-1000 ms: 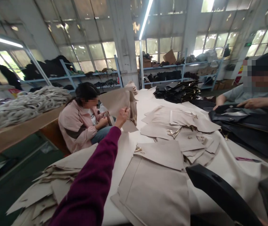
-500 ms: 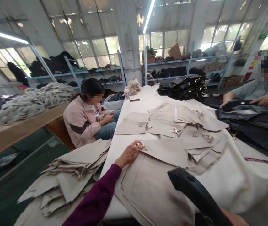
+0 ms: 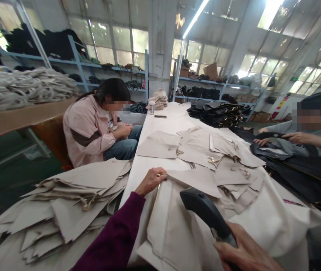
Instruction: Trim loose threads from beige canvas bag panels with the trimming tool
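Note:
My left hand (image 3: 150, 181), in a purple sleeve, pinches the upper left corner of a beige fabric panel (image 3: 201, 180). Under that hand, a larger beige bag piece (image 3: 167, 218) with a zipper along its edge hangs over the table's near side, one layer lifted. In my right hand (image 3: 241, 244) is a black handheld device (image 3: 204, 207), curved like a barcode scanner, its blunt head above the beige fabric. Further along lie beige panels (image 3: 159, 145) with metal clasps (image 3: 213, 161). What the device's tip does is not visible.
A stack of beige panels (image 3: 84, 177) is at the left. A seated person in pink (image 3: 85, 131) is beside the table (image 3: 146, 150). Another person at the right handles black bags (image 3: 292, 158). More black pieces (image 3: 217, 114) and a small bottle (image 3: 151, 108) stand at the far end.
My right hand has come into view, bringing the black device up and left. The panel's corner with its clasp has turned under at my left fingers, and the zippered piece beneath is more exposed.

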### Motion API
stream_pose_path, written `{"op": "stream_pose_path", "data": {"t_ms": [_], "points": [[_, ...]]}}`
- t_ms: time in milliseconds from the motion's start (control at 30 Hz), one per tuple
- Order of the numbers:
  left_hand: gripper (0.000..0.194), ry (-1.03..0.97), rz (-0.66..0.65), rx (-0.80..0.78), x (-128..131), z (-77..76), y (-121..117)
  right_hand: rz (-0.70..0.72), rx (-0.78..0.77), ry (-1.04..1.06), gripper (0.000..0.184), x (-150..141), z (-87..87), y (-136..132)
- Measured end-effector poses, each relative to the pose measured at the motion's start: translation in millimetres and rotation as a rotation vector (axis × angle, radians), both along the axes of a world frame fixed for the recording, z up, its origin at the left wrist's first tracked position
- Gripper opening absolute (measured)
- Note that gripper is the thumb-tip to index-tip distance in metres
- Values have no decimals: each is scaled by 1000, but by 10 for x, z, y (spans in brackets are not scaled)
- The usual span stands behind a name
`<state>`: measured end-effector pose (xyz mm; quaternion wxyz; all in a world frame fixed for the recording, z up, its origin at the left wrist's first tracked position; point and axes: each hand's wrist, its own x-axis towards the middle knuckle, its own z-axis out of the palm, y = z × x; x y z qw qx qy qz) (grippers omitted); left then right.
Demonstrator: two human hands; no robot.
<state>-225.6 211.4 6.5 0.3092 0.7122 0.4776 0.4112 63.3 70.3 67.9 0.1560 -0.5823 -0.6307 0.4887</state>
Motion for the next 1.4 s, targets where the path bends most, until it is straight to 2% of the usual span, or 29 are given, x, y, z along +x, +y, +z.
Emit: {"op": "stream_pose_path", "data": {"t_ms": [133, 300, 533, 667, 800, 867, 967, 1067, 1233, 1400], "points": [[27, -154, 11, -79, -29, -16, -14, 79, -23, 41, 9, -323, 111, 164], [29, -291, -34, -109, 9, 3, -40, 62, -46, 88, 11, -484, 90, 239], [35, -420, -113, -187, 149, -38, -106, 85, 105, 128, 13, -628, 135, 454], [35, -545, -111, -262, 216, -100, -105, 45, 143, 125, 17, -597, 226, 552], [36, -636, -80, -296, 212, -136, -71, 65, 136, 99, 22, -427, 246, 404], [36, -653, -81, -302, 212, -141, -64, 84, 101, 83, 18, -373, 213, 317], [36, -646, -93, -298, 232, -140, -77, 105, 77, 62, 11, -412, 154, 299], [35, -612, -97, -287, 261, -135, -100, 110, 98, 63, 12, -540, 154, 435], [34, -516, 34, -217, 227, -165, -59, 74, 134, 79, 16, -575, 327, 635], [32, -352, 259, -67, 91, -265, 81, -25, 152, -14, 16, -117, 580, 388]]}}
